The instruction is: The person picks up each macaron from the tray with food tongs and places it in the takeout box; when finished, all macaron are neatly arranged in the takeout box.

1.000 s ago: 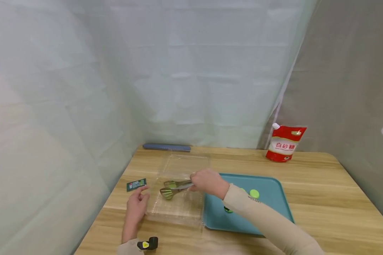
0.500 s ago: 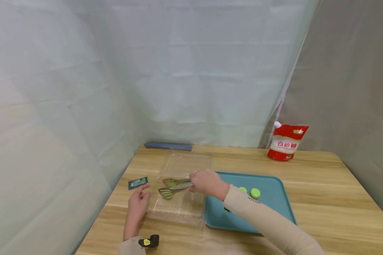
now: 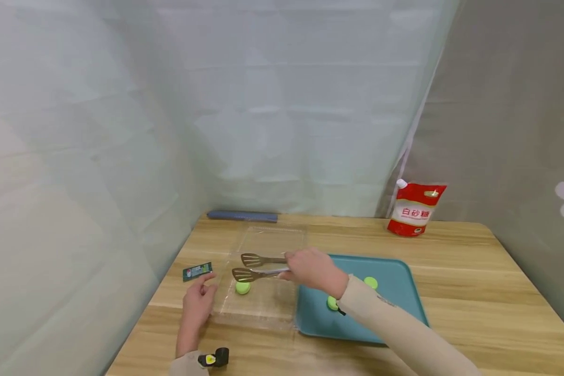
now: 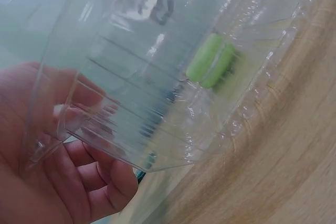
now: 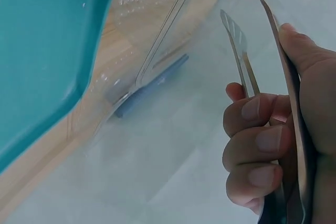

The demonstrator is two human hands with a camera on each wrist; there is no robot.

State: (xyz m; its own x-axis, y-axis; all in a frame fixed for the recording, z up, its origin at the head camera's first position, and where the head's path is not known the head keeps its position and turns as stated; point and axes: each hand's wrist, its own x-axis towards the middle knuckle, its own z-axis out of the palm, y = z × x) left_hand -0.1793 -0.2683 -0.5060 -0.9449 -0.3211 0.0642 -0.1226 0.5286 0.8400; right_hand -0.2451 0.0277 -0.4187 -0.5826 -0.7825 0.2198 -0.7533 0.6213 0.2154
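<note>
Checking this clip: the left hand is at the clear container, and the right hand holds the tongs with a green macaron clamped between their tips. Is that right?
Not quite: the tongs hold no macaron. The green macaron sits in the clear container, as the left wrist view shows. The rest stands.

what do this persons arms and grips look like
The left sleeve and right sleeve are pale beige. A black band with a yellow mark and a stubby black block sits on the left; the right sleeve bears a small, unreadable dark marking. The left grip and right grip are ungloved.
</note>
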